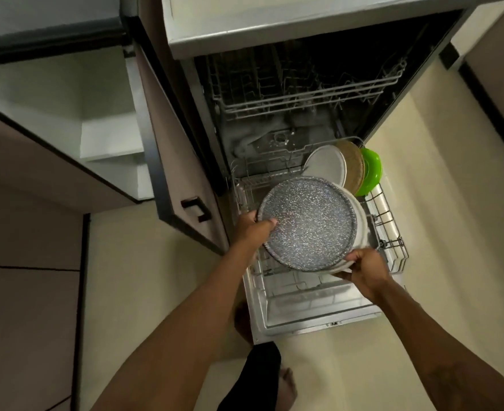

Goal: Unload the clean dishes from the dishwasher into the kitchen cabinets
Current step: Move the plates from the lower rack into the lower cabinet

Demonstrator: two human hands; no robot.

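A grey speckled plate (pixel 307 223) lies on top of a small stack with white plates (pixel 360 223) under it, held above the pulled-out lower rack (pixel 388 229) of the dishwasher. My left hand (pixel 252 228) grips the stack's left rim, thumb on the speckled face. My right hand (pixel 365 269) grips its near right edge from below. Still standing in the rack's far right are a white plate (pixel 326 166), a tan plate (pixel 353 164) and a green plate (pixel 371 170).
The upper rack (pixel 301 93) sits pushed in. The dishwasher door (pixel 310 315) lies open flat toward me. To the left a cabinet stands open with white shelves (pixel 111 137); its brown door (pixel 182 161) swings out beside the dishwasher. My feet show on the cream floor.
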